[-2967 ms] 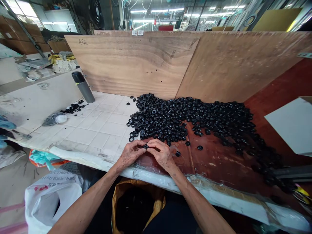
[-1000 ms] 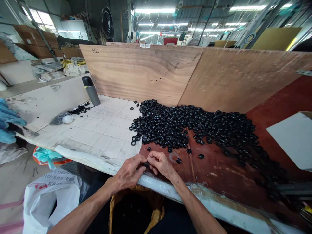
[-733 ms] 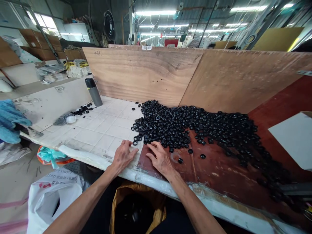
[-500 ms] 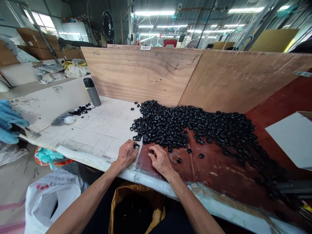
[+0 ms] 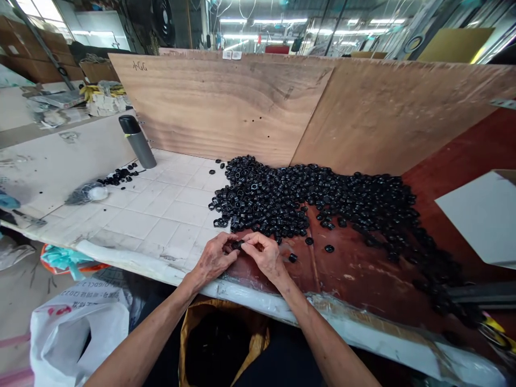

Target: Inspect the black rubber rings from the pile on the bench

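A long bench (image 5: 161, 215), white-tiled at left and covered in reddish-brown board at right, runs below an upright panel of pale brown plywood (image 5: 213, 107). A broad heap of glossy black ring-shaped pieces (image 5: 278, 193) spreads across it. A yellow-brown open sack (image 5: 259, 344) with a dark inside stands under the near edge. The left hand (image 5: 213, 260) and right hand (image 5: 265, 257) meet before the heap, fingers of both closed on a small black part (image 5: 238, 244) held between them, partly hidden.
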`<state>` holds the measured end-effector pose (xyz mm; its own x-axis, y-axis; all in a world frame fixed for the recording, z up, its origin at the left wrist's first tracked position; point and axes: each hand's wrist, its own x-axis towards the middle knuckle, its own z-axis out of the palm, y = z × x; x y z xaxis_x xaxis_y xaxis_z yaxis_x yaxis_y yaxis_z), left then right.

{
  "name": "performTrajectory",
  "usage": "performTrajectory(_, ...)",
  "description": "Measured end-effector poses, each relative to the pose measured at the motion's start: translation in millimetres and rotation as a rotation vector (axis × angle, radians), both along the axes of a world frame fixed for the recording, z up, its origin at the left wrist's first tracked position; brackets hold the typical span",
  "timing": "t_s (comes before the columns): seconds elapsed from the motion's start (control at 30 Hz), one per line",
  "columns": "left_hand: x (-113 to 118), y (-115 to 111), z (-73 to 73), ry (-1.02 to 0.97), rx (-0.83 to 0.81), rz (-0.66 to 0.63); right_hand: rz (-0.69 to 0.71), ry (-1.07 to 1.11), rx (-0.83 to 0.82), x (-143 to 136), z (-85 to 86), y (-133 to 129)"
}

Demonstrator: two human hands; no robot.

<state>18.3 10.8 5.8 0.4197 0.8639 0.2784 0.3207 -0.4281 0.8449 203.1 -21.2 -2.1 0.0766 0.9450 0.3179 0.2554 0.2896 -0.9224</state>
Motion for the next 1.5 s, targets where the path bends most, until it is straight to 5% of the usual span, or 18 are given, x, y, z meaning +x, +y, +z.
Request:
performTrajectory(0.23, 0.3, -4.6, 0.6, -0.213, -0.178, -0.011, 0.008, -0.061, 0.027, -1.8, 4.2, -4.0)
performTrajectory(0.5, -4.0, -2.9, 9.3, -0.142, 0.171, -0.078, 0.021, -0.071, 0.034, -3.6, 7.7, -6.1)
performTrajectory(0.77, -4.1, -0.6, 5.5, -0.145, 0.321, -0.128, 0.09, 0.134, -0.275, -5.0, 3.8, -4.5)
performTrajectory(1.03, -4.8, -0.3, 5.6, -0.158, 0.212, -0.164, -0.015, -0.331, 0.015, -8.7, 6.2, -6.5)
performTrajectory(1.13, -4.8, -0.1, 5.6, -0.194, 0.085, -0.146, -0.039, -0.308, 0.133, -9.2, 2.9, -8.4)
performTrajectory(1.3, -5.4, -0.1, 2.0, -0.265, -0.015, -0.059, 0.038, -0.223, 0.137, -7.4, 0.9, -10.8)
performTrajectory(1.5, -5.8, 0.4, 0.7, -0.244, 0.027, -0.11, -0.027, -0.342, 0.096, -8.9, 6.4, -8.7)
